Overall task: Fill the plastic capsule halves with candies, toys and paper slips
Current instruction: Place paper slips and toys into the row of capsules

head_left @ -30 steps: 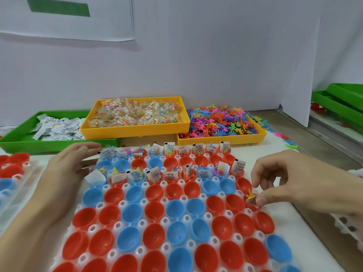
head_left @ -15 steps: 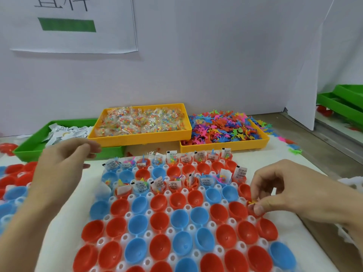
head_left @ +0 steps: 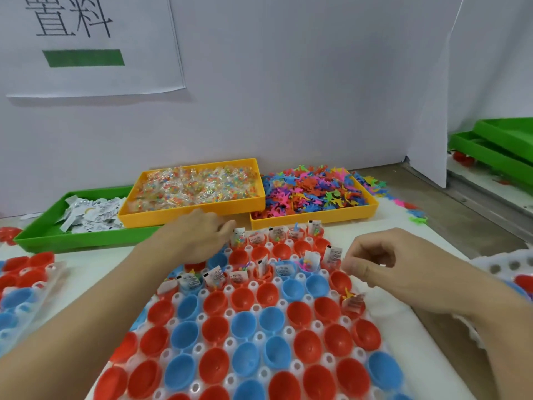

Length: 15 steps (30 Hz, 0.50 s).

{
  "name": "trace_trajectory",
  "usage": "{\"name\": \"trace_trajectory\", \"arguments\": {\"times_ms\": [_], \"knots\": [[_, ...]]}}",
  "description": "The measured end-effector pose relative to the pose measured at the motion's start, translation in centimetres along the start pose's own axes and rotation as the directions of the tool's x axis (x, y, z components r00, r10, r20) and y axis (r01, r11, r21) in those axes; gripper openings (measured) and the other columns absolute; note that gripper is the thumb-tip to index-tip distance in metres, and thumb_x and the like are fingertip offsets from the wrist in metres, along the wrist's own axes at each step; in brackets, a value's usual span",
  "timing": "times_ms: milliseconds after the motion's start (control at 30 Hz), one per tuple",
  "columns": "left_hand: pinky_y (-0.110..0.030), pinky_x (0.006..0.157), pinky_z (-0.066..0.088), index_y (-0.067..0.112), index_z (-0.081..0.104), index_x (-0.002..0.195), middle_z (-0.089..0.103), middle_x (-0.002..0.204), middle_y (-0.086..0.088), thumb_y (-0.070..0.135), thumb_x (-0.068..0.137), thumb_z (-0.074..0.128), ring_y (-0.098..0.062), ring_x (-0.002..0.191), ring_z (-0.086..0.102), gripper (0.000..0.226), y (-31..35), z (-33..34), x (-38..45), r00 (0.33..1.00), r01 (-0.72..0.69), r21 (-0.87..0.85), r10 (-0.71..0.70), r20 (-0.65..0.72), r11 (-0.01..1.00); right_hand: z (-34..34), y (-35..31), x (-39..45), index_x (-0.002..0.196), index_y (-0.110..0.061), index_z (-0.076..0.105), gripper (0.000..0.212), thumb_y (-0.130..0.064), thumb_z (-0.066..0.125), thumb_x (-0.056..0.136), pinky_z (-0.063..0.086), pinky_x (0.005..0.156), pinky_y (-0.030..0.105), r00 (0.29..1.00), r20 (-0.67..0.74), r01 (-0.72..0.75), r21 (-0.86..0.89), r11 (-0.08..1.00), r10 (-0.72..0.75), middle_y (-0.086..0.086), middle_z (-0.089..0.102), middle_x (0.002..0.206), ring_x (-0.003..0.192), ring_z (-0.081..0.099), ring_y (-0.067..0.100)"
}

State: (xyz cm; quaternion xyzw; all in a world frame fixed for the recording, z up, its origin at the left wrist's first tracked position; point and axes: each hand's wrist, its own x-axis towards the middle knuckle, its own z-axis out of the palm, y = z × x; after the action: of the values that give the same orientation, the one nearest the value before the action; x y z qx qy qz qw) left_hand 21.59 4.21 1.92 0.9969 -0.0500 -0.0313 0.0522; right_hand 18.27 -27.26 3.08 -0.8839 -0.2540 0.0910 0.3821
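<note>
Two bare forearms reach in from the lower corners. The left hand [head_left: 199,236] stretches forward, palm down, fingers extended and relaxed. The right hand [head_left: 383,264] hangs nearer, knuckles up, fingers loosely curled, thumb against the forefinger; whether it pinches anything cannot be told.

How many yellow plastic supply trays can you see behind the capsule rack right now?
2. Yellow plastic tray of wrapped candies sits centre; yellow plastic tray of colourful toys sits at its right. Others may be outside the view.

Glossy smooth plastic capsule halves [head_left: 244,327], translucent plastic holder tray [head_left: 284,332], matt printed paper slips [head_left: 89,215], clear crinkled candy wrappers [head_left: 196,189], matt plastic yellow bin [head_left: 190,216]
</note>
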Motion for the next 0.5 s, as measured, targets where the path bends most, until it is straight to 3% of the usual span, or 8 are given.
{"name": "trace_trajectory", "arguments": {"times_ms": [133,233,367,500], "knots": [[-0.039,0.061,0.036,0.019,0.028,0.062,0.038,0.059,-0.005,0.034,0.107,0.026,-0.017,0.055,0.033,0.048,0.1,0.1,0.2,1.000,0.017,-0.029,-0.017,-0.009,0.999,0.0,-0.2,0.0,0.076,-0.038,0.068,0.042,-0.075,0.050,0.072,0.050,0.067,0.024,1.000,-0.019,-0.011,0.019,1.000,0.011,-0.010,0.067,0.070,0.062,0.058,0.003],[-0.037,0.059,0.033,0.016,0.030,0.061,0.036,0.055,-0.005,0.030,0.107,0.027,-0.018,0.052,0.031,0.049,-0.2,0.0,0.1,0.997,0.027,-0.071,-0.032,-0.069,0.997,0.0,-0.2,0.0,0.080,-0.039,0.069,0.043,-0.077,0.050,0.071,0.053,0.071,0.031,0.999,-0.023,-0.024,0.028,0.999,0.025,-0.010,0.069,0.073,0.065,0.061,0.005],[-0.033,0.055,0.038,0.003,0.049,0.061,0.039,0.049,-0.004,0.033,0.105,0.034,-0.013,0.048,0.034,0.056,-0.7,0.1,-0.3,0.982,0.056,-0.126,-0.078,-0.171,0.990,0.2,-0.3,0.0,0.083,-0.035,0.071,0.046,-0.076,0.052,0.071,0.056,0.076,0.043,0.999,-0.024,-0.025,0.040,0.999,0.026,-0.006,0.071,0.076,0.067,0.063,0.011],[-0.023,0.041,0.029,0.009,0.038,0.047,0.032,0.041,0.001,0.017,0.099,0.049,-0.012,0.036,0.025,0.053,-0.9,0.0,-0.7,0.944,0.045,-0.153,-0.092,-0.318,0.987,0.4,-0.3,0.2,0.087,-0.040,0.071,0.044,-0.076,0.053,0.070,0.056,0.078,0.046,0.999,-0.030,-0.019,0.061,0.998,0.021,-0.004,0.072,0.078,0.069,0.065,0.014]]}}
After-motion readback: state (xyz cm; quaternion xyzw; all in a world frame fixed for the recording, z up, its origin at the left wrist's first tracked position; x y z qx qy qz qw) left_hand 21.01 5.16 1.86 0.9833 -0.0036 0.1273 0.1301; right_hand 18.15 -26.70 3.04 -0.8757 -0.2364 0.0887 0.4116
